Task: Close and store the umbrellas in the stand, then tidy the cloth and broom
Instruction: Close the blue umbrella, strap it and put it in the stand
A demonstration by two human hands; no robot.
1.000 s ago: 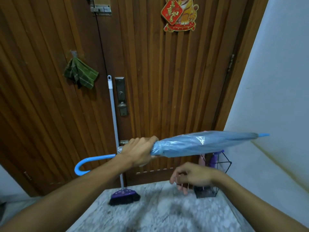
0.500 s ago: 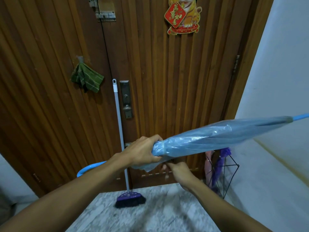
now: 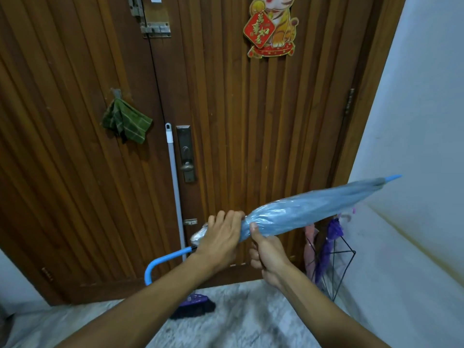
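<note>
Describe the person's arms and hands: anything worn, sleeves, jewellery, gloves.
Both forearms are bare as far as the frame shows; no sleeves are visible. The left hand and right hand wear no gloves. No rings, watch or wristbands show on either. The fingernails that show look short and unpainted.

I see my left hand (image 3: 221,237) wrapped around the folded blue umbrella (image 3: 308,212) near its handle end, and my right hand (image 3: 267,254) pinches the canopy's lower edge with the thumb up. The umbrella tilts up toward the right. Behind it a broom (image 3: 175,197) leans on the wooden door (image 3: 251,121), a green cloth (image 3: 125,120) hangs from a hook, and a wire stand (image 3: 341,270) holds a purple umbrella (image 3: 327,247) and a pink umbrella (image 3: 309,247).
</note>
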